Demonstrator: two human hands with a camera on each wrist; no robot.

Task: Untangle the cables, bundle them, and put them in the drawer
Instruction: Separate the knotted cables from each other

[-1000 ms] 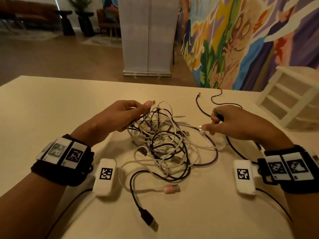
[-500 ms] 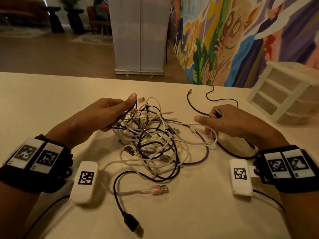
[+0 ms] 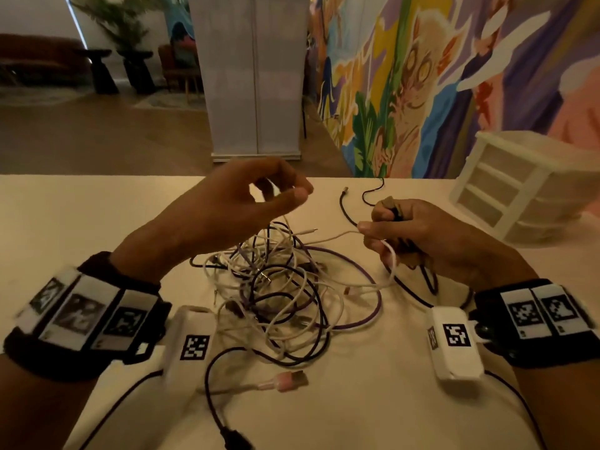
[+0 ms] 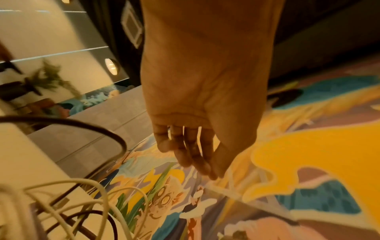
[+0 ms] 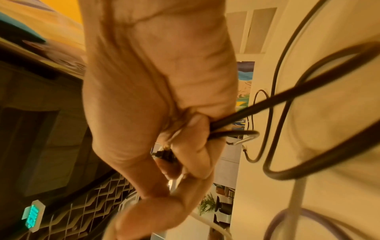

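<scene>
A tangle of white, black and purple cables (image 3: pixel 285 293) lies mid-table; its near strands show in the left wrist view (image 4: pixel 92 199). My left hand (image 3: pixel 302 191) hovers raised above the tangle, thumb and fingertips (image 4: pixel 211 173) brought together, and a thin white strand (image 3: pixel 287 222) rises to it. My right hand (image 3: pixel 367 228) stays to the right of the pile. It pinches a white cable (image 3: pixel 341 236) and grips loops of a black cable (image 5: pixel 308 91) in its curled fingers (image 5: pixel 197 162). The white drawer unit (image 3: pixel 506 190) stands at the far right with its drawers closed.
A pink USB plug (image 3: pixel 289 380) and a black USB plug (image 3: pixel 233 440) trail toward the near edge. A black cable end (image 3: pixel 345 193) lies near the table's far edge. Beyond the table stand a white banner (image 3: pixel 256 76) and a painted wall (image 3: pixel 422 76).
My left hand has lifted from the tangle's left side to well above it, drawing strands upward. My right hand has risen slightly, still holding the white and black cables.
</scene>
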